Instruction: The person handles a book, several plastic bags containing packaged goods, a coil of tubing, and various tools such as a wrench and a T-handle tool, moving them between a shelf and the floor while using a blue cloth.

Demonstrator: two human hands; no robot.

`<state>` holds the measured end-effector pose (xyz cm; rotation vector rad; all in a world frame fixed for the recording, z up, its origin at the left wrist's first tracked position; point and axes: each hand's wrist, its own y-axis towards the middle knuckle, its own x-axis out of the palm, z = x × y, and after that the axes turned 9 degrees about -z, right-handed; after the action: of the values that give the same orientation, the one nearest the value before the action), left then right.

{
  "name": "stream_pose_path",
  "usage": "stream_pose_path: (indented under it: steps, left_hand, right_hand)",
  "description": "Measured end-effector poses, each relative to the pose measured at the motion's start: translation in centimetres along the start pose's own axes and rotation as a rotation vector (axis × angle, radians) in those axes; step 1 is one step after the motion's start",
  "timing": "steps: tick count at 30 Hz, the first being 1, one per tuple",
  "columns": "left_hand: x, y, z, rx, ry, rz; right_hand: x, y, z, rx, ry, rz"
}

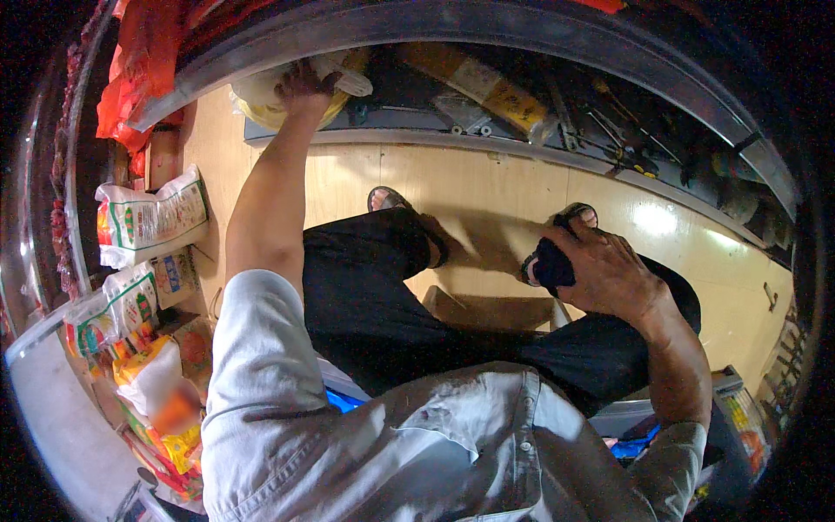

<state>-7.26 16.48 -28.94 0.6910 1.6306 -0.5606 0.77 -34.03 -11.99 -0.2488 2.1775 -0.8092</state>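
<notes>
My left hand [303, 91] reaches forward onto the low shelf, under the curved metal edge. It touches a round yellow item partly covered in clear plastic [264, 112]; shadow over the fingers hides whether they grip it. A rolled piece of translucent plastic [353, 83] lies by the thumb. My right hand [603, 277] rests over my right knee, in black trousers [672, 293], with nothing visible in it. Both feet, in dark sandals [388, 199], stand on the pale wood-look floor [470, 173].
The low shelf [398, 136] holds a long yellow-and-white package [479, 88], spanners [562, 111] and other tools. A metal edge [496, 29] arches above it. White printed bags [153, 215] stand at left, below a red plastic bag [140, 72]. A wooden piece [486, 310] lies between my legs.
</notes>
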Motion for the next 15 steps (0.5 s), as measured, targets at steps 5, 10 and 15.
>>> stream_pose_path:
  steps: [5,10,15]
  left_hand:
    - [-0.8,1.3,-0.8,-0.052,0.085,-0.057]
    - [1.6,2.7,-4.1,0.012,0.184,0.476]
    - [0.8,1.9,-7.4,0.099,-0.215,0.513]
  right_hand:
    - [-0.5,0.3,-0.1,0.035,-0.022,-0.062]
    - [-0.8,0.6,-0.2,-0.014,-0.069,0.065]
    - [-1.9,0.7,-1.2,0.034,-0.01,0.072]
